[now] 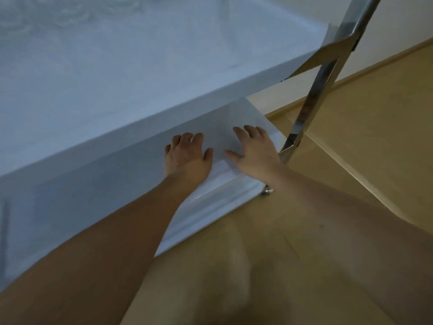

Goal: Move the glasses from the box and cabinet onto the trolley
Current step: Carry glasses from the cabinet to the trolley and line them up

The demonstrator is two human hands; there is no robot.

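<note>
A steel trolley fills the left and middle of the head view, with its upper shelf (140, 73) overhanging the lower shelf (98, 184). Both my arms reach down over the lower shelf near its right end. My left hand (186, 156) lies palm down there, its fingers slightly bent with the tips under the upper shelf's edge. My right hand (251, 152) is spread flat just to its right, fingers straight. Neither hand holds anything. No glasses, box or cabinet show in this view.
The trolley's shiny metal upright post (311, 99) rises at the right end, with a caster wheel (267, 191) below the lower shelf's corner. Tan floor (351, 160) spreads to the right and below, meeting a pale wall (398, 19) at top right.
</note>
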